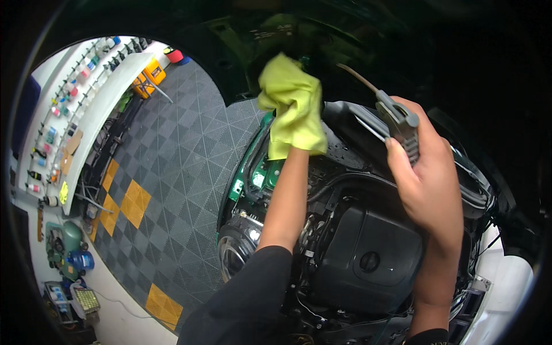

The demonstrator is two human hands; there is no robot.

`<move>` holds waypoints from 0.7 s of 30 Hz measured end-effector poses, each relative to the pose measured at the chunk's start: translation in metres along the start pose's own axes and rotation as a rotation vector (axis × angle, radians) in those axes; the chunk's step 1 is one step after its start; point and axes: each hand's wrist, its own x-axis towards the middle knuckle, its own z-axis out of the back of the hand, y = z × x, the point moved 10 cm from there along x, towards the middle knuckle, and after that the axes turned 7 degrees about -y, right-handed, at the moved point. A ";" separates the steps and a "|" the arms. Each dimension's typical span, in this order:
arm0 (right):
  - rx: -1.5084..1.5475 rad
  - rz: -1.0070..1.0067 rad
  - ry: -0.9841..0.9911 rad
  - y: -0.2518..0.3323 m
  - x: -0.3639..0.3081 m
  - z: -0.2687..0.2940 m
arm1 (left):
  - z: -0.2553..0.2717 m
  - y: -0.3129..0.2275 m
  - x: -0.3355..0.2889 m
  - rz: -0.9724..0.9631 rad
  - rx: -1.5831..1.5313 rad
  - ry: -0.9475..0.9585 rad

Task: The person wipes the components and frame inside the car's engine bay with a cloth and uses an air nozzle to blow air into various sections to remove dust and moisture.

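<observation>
A bright yellow-green microfiber cloth (pixel 293 109) wraps my left hand (pixel 297 156), so only the wrist shows and the fingers are hidden. The cloth is up against the dark underside of the raised hood (pixel 368 40), though actual contact is hard to make out. My right hand (pixel 428 169) grips a grey blow gun (pixel 397 118) with a lever and a thin, bent nozzle. Its nozzle points up and left toward the hood, right of the cloth. Below both hands lies the engine bay, with a black engine cover (pixel 368 247).
A headlight (pixel 233 253) and green body edge border the bay's left side. Beyond is a grey and yellow tiled floor (pixel 184 167). Bottles line a wall rack (pixel 72 86) above a white shelf (pixel 106 98). A green tank (pixel 72 236) stands at lower left.
</observation>
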 end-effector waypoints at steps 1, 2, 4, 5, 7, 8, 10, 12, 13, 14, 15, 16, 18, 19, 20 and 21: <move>-0.022 -0.004 0.012 -0.001 -0.003 0.007 | 0.003 0.002 -0.007 -0.062 0.040 -0.036; 0.013 -0.022 0.007 -0.007 -0.005 0.009 | 0.005 0.006 -0.015 -0.136 0.074 -0.053; 0.064 -0.026 0.019 -0.009 -0.007 0.013 | -0.002 0.029 -0.026 -0.266 0.144 0.008; 0.114 0.003 0.044 -0.003 -0.007 0.009 | -0.021 0.074 -0.030 -0.333 0.259 0.171; 0.045 -0.059 0.010 -0.035 -0.005 0.021 | -0.046 0.018 0.011 0.009 0.248 0.697; 0.068 -0.047 0.046 -0.023 -0.006 0.012 | -0.035 0.036 0.026 -0.115 0.277 0.519; 0.131 -0.049 0.118 -0.013 -0.002 -0.005 | -0.023 0.067 0.034 -0.332 0.367 0.213; 0.123 -0.122 0.086 -0.038 0.002 0.006 | -0.069 0.040 0.073 -0.168 0.418 0.793; 0.185 -0.117 0.108 -0.036 0.000 0.003 | -0.042 0.056 0.099 -0.136 0.292 0.606; 0.243 -0.117 0.132 -0.034 -0.001 -0.001 | -0.011 0.086 0.117 -0.106 0.166 0.430; 0.290 -0.124 0.147 -0.035 -0.001 -0.002 | 0.012 0.103 0.130 -0.105 0.103 0.310; 0.297 -0.142 0.152 -0.037 -0.004 -0.003 | 0.030 0.114 0.140 -0.109 0.114 0.257; 0.295 -0.151 0.168 -0.039 -0.008 -0.010 | 0.061 0.132 0.143 -0.108 0.155 0.191; 0.305 -0.165 0.168 -0.040 -0.010 -0.011 | 0.070 0.137 0.137 -0.108 0.177 0.180; 0.312 -0.175 0.165 -0.039 -0.010 -0.010 | 0.074 0.137 0.133 -0.114 0.193 0.162; 0.342 -0.187 0.152 -0.042 -0.010 -0.010 | 0.072 0.132 0.129 -0.128 0.206 0.142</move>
